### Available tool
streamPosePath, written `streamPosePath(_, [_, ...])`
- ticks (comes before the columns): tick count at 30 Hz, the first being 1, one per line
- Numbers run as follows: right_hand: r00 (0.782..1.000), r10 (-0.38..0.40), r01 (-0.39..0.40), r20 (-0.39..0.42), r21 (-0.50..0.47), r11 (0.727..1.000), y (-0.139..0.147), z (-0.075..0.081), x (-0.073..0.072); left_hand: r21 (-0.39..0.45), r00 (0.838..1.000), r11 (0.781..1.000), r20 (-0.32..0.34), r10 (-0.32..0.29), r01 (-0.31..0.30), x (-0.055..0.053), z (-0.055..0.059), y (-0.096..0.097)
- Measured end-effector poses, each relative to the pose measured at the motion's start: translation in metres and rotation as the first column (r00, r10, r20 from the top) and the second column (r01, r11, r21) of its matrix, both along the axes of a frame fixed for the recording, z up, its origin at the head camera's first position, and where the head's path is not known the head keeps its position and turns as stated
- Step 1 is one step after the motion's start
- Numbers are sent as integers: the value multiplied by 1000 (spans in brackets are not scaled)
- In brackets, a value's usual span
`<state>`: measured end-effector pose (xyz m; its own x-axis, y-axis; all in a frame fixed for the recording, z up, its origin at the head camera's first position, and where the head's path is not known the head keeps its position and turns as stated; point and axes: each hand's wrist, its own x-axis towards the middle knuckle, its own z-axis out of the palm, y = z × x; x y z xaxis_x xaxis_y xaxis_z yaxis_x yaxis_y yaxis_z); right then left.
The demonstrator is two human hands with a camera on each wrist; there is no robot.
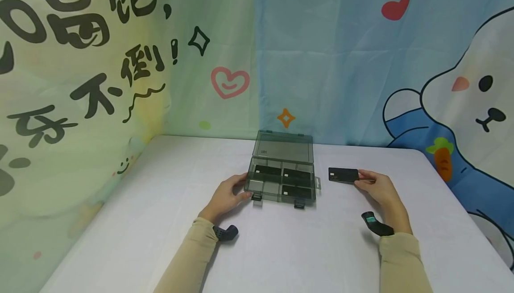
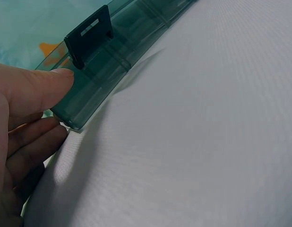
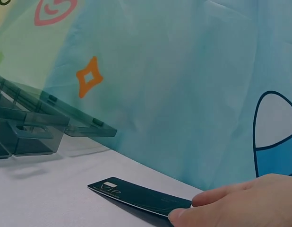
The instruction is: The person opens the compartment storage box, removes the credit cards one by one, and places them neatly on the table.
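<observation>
A translucent grey-green divided plastic case (image 1: 267, 189) lies on the table with its lid (image 1: 283, 146) tipped back. Three black cards are in its compartments: back left (image 1: 268, 171), back right (image 1: 297, 176) and front right (image 1: 296, 191). My left hand (image 1: 226, 197) grips the case's front left corner, the thumb (image 2: 56, 87) on the front wall near a dark latch (image 2: 89, 38). To the right of the case, my right hand (image 1: 377, 188) pinches a black VIP card (image 3: 136, 195) by its right end between thumb and fingers. This card bows slightly, close above the tabletop.
A white cloth covers the table (image 1: 301, 248). Behind it hangs a printed curtain (image 1: 321, 61) that reaches the table's back edge. A small side handle (image 1: 318, 183) juts from the case's right wall, and two latches hang at its front.
</observation>
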<state>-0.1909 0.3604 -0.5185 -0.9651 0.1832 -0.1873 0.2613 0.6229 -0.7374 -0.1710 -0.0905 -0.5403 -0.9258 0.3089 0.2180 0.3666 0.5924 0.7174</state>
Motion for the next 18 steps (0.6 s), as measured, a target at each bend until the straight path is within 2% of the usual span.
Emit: streamPosePath(18, [999,19,-12,-45,146,989,-5,6,3,3,1000,1000,-3,2,-2,0,-1,0])
